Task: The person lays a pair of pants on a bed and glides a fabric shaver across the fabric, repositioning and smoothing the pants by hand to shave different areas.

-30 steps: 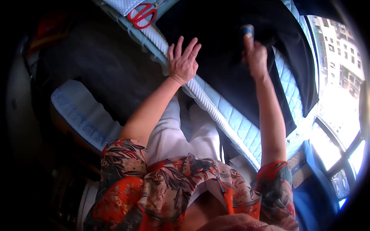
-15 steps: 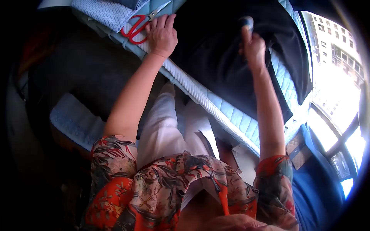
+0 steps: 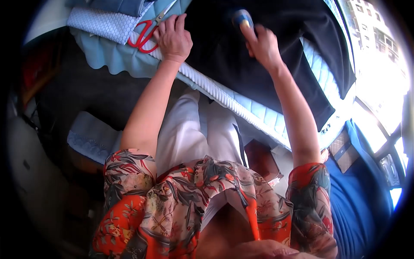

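Observation:
My left hand (image 3: 174, 39) lies flat with its fingers spread on the left edge of a black cloth (image 3: 241, 82). Just to its left are scissors (image 3: 145, 38) with red handles; the blades point up and to the right. My right hand (image 3: 264, 45) is closed around a small handheld tool (image 3: 242, 18) with a rounded blue-grey end, held over the upper part of the cloth. My thumb presses along the tool. Motion blur and my fingers hide most of it, so its exact kind is unclear.
The black cloth lies on a light-blue quilted cover (image 3: 269, 123) with a white ribbed edge. Folded patterned fabric (image 3: 101, 23) sits at the upper left. Below it stands a padded seat (image 3: 92, 138). Blue fabric (image 3: 355, 190) hangs at the right, near a bright window (image 3: 379, 82).
My right hand has moved left and slightly up over the black cloth with the tool. My left hand stays beside the scissors. The whole view has shifted slightly.

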